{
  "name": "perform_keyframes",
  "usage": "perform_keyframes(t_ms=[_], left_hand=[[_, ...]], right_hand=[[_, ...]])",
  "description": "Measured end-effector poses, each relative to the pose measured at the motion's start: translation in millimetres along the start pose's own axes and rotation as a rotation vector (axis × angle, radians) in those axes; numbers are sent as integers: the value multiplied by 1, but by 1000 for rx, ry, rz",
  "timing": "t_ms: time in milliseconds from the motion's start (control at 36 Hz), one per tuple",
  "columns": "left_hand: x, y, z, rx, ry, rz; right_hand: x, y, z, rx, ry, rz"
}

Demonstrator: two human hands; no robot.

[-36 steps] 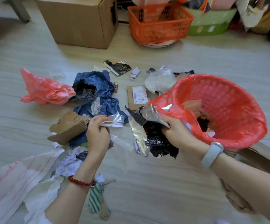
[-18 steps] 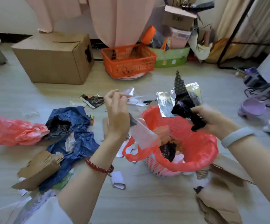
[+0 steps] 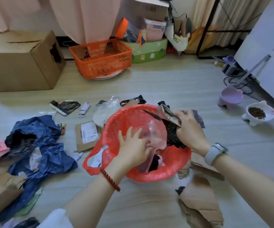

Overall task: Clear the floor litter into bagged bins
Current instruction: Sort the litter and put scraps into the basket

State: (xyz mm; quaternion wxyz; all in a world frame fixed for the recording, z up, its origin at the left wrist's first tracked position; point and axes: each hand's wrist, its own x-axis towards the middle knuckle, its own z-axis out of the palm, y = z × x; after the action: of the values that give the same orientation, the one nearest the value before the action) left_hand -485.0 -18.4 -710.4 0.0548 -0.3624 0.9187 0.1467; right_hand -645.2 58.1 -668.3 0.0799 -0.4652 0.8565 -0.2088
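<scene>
Bin [image 3: 149,176]: red-bagged, upright on floor, between both arms; half a second ago litter was held above it, now lowered inside, so deposit nearly done. Left hand [image 3: 133,148] fingers spread, pressing clear plastic [image 3: 152,134]. Right hand [image 3: 189,129] clenched on foil wrappers [image 3: 168,115]. Blue bag [image 3: 39,145] remains left.

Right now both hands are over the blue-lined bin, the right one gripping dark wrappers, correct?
Not quite: the bin liner is red, not blue, as the head view shows. Both hands are over it, the left hand on clear plastic, the right hand gripping dark wrappers.
</scene>
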Motion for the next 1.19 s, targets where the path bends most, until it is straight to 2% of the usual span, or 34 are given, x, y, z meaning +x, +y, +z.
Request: perform_keyframes(t_ms=[56, 139, 167, 250, 361, 500, 556, 667, 806, 1000, 1056, 1139, 1194], left_hand=[[-5, -10, -4, 54, 162, -29], [-11, -33, -7, -42, 463, -121], [-13, -41, -7, -77, 518, -158], [-16, -59, -3, -120, 446, -297], [-16, -71, 11, -236, 285, -362], [-16, -69, 15, -392, 310, -375], [-16, -68, 16, -395, 321, -376], [-16, -68, 20, -380, 329, -371], [-16, -71, 20, -367, 320, -378], [-19, -70, 14, -330, 305, -394], [-19, -70, 11, -323, 322, -373], [-18, -71, 4, -317, 345, -335], [-20, -74, -4, -322, 373, -311]], right_hand=[[-1, -5, 4, -112, 4, -65], [-2, -14, 16, -314, -38, -204], [-2, -16, 24, -374, -80, -250], [1, -18, 56, -508, -203, -367], [10, -17, 95, -514, -471, -382], [14, -23, 120, -590, -864, -357], [14, -20, 133, -606, -939, -314], [9, -26, 138, -707, -1029, -404], [20, -30, 141, -557, -1189, -313], [23, -30, 102, -499, -1021, -459], [21, -32, 90, -466, -894, -468], [16, -40, 70, -413, -612, -499], [13, -49, 62, -317, -497, -523]])
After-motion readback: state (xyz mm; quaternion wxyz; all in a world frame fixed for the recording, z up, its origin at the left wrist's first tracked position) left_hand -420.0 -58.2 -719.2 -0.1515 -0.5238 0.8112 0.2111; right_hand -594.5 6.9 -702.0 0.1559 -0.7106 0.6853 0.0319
